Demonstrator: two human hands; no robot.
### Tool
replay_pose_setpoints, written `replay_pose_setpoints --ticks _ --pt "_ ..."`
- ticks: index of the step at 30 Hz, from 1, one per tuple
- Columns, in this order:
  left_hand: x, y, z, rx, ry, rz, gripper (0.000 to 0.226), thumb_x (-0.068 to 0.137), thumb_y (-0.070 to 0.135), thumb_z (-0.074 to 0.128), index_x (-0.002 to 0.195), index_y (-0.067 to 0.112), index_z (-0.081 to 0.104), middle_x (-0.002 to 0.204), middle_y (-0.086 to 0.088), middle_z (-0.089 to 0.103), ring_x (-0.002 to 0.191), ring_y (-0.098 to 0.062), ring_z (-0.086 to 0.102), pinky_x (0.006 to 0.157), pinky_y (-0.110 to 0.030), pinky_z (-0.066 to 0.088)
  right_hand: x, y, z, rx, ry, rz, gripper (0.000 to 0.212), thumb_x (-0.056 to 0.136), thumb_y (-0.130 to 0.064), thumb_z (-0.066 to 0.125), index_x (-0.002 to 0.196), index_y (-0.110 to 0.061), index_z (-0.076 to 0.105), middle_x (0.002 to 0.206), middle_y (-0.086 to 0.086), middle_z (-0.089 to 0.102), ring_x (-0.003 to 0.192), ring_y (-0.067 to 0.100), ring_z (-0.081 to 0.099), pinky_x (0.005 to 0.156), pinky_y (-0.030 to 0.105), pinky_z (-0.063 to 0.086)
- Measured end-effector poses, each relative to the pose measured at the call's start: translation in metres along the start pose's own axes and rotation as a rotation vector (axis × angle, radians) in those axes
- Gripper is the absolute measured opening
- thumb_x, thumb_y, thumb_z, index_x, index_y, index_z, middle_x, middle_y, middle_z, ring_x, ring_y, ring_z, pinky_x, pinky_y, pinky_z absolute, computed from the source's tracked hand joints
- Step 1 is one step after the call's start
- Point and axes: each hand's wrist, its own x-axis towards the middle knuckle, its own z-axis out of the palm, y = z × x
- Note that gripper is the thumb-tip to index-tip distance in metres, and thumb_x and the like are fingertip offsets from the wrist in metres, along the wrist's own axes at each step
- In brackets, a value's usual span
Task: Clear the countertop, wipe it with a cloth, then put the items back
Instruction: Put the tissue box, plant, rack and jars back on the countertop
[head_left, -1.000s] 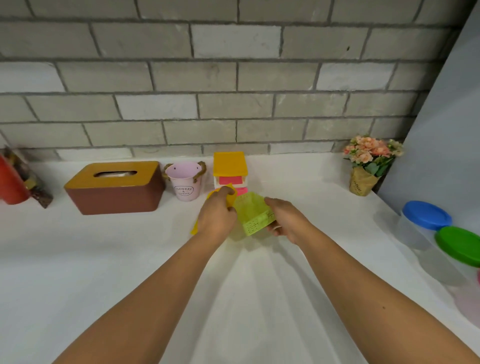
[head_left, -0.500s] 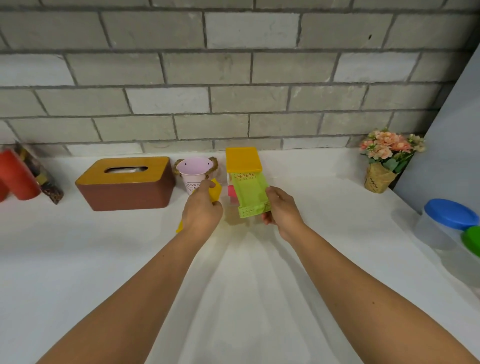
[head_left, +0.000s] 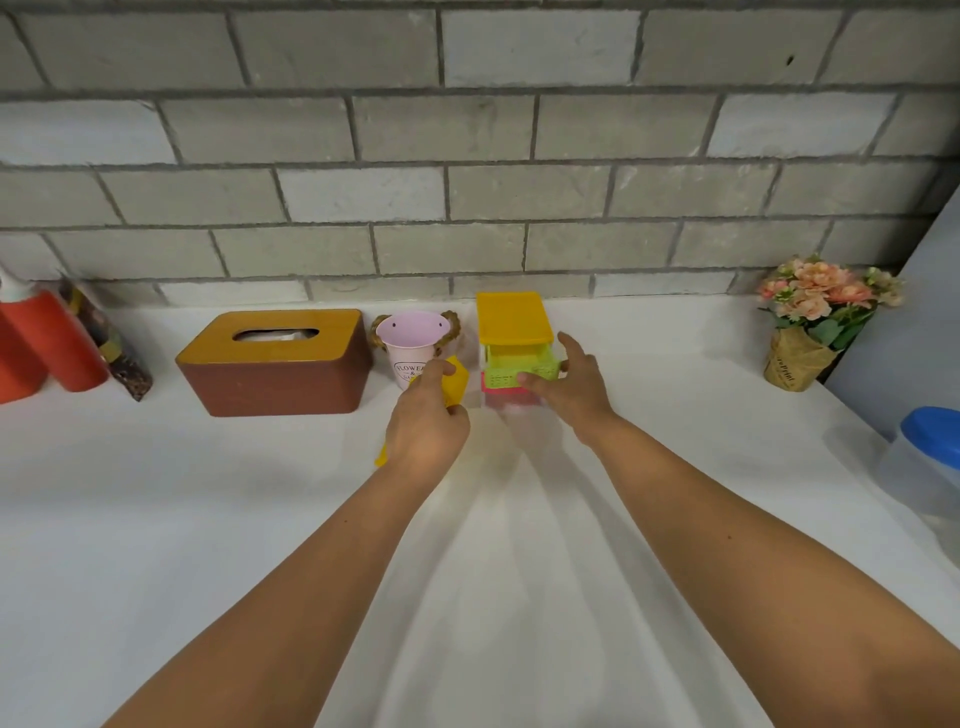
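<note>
Beside the pink bucket (head_left: 407, 347), the left hand (head_left: 427, 422) is pinching a yellow cloth (head_left: 453, 383) while the right hand (head_left: 570, 384), fingers spread, is touching the green drawer (head_left: 519, 366).

The left hand (head_left: 427, 421) grips a yellow cloth (head_left: 453, 383); the right hand (head_left: 567, 384) touches the green drawer (head_left: 517, 368) of the small drawer unit (head_left: 511, 325) near the worktop's (head_left: 156, 519) back edge, beside the pink bucket (head_left: 410, 345).

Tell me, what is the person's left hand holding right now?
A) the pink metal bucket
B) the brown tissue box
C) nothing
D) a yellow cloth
D: the left hand is closed around a crumpled yellow cloth, which sticks out above and below the fist, just in front of the pink metal bucket it does not grip.
</note>
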Motion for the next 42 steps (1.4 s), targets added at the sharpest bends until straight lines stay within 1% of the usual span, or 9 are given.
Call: replay_pose_setpoints --ticks 4,10,20,27,31,33,36,39,42 --pt "0.002 -0.005 0.003 -0.004 -0.017 -0.007 0.047 0.082 0.002 0.047 0.127 0.018 0.045 0.114 -0.013 0.059 0.099 -0.033 0.055 0.072 -0.034 0.043 0.014 -0.002 -0.001 -0.122 0.041 -0.082 0.086 0.078 -0.036 0.073 0.147 -0.02 0.024 0.134 0.018 0.035 0.127 0.035 0.038 0.106 0.043 0.035" --pt "0.002 -0.009 0.004 0.014 -0.029 -0.004 0.05 0.082 0.002 0.048 0.129 0.019 0.043 0.117 -0.012 0.059 0.103 -0.033 0.054 0.076 -0.035 0.044 0.023 -0.011 0.002 -0.269 0.074 -0.119 0.078 0.081 -0.038 0.069 0.144 -0.019 0.029 0.132 0.018 0.038 0.125 0.035 0.037 0.1 0.042 0.036" --pt "0.0 -0.009 0.007 0.002 -0.068 0.009 0.051 0.083 0.002 0.048 0.13 0.019 0.042 0.113 -0.012 0.059 0.101 -0.032 0.054 0.071 -0.033 0.042 0.035 -0.015 0.004 -0.35 0.103 -0.057 0.081 0.08 -0.048 0.066 0.144 -0.019 0.027 0.135 0.017 0.036 0.127 0.034 0.036 0.097 0.044 0.039" --pt "-0.002 -0.004 0.01 -0.004 -0.072 0.021 0.053 0.084 0.003 0.048 0.133 0.019 0.04 0.121 -0.011 0.056 0.105 -0.032 0.054 0.078 -0.037 0.045 0.033 -0.012 0.003 -0.364 0.049 -0.088 0.074 0.082 -0.046 0.065 0.142 -0.019 0.032 0.131 0.017 0.039 0.125 0.035 0.038 0.098 0.043 0.039" --pt "-0.003 -0.004 0.011 0.0 -0.07 0.028 0.054 0.084 0.003 0.048 0.134 0.019 0.039 0.12 -0.011 0.056 0.104 -0.032 0.054 0.076 -0.035 0.044 0.03 0.0 0.002 -0.423 -0.018 -0.055 0.09 0.074 -0.048 0.072 0.145 -0.017 0.026 0.133 0.018 0.037 0.126 0.037 0.037 0.099 0.044 0.038" --pt "-0.003 -0.004 0.013 0.005 -0.069 0.029 0.054 0.084 0.003 0.048 0.134 0.019 0.039 0.12 -0.01 0.056 0.104 -0.031 0.054 0.075 -0.033 0.042 0.029 0.01 0.002 -0.476 -0.068 -0.013 0.09 0.073 -0.047 0.074 0.144 -0.015 0.029 0.135 0.016 0.039 0.127 0.038 0.038 0.101 0.044 0.037" --pt "-0.003 -0.006 0.017 0.018 -0.073 0.039 0.054 0.084 0.004 0.048 0.134 0.02 0.038 0.117 -0.011 0.057 0.103 -0.031 0.054 0.07 -0.031 0.04 0.028 0.023 0.006 -0.453 -0.073 0.0 0.066 0.077 -0.042 0.073 0.132 -0.013 0.051 0.129 0.013 0.052 0.123 0.034 0.046 0.098 0.041 0.043" --pt "-0.001 -0.009 0.021 0.036 -0.067 0.047 0.054 0.084 0.004 0.049 0.134 0.02 0.038 0.116 -0.011 0.057 0.101 -0.031 0.055 0.068 -0.03 0.038 0.028 0.024 0.007 -0.394 -0.003 -0.041 0.037 0.083 -0.034 0.068 0.109 -0.008 0.067 0.113 0.014 0.062 0.11 0.033 0.055 0.084 0.035 0.045" --pt "0.0 -0.01 0.022 0.042 -0.066 0.047 0.054 0.084 0.005 0.049 0.134 0.021 0.037 0.116 -0.011 0.057 0.1 -0.032 0.055 0.067 -0.03 0.039 0.032 0.022 0.007 -0.408 0.003 -0.025 0.033 0.085 -0.034 0.066 0.097 -0.003 0.07 0.104 0.015 0.066 0.101 0.032 0.059 0.078 0.034 0.046"
